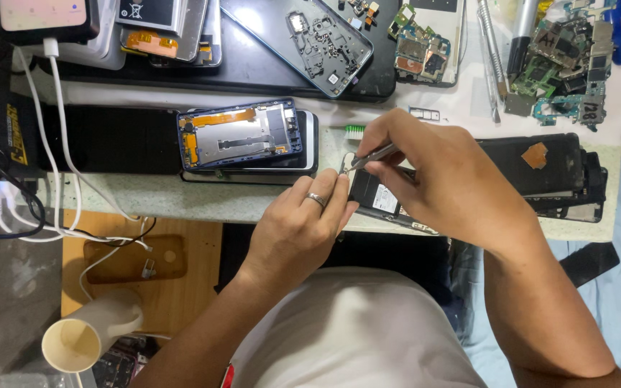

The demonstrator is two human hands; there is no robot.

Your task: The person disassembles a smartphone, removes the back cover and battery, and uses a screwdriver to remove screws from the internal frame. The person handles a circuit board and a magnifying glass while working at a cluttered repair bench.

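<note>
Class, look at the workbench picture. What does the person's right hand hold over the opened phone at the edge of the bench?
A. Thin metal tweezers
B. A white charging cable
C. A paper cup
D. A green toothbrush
A: the right hand pinches thin metal tweezers, tips down at the opened phone that the left hand steadies.

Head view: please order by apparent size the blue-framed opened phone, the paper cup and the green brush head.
1. Blue-framed opened phone
2. Paper cup, though it sits lower, off the table, so true size is unsure
3. Green brush head
</note>
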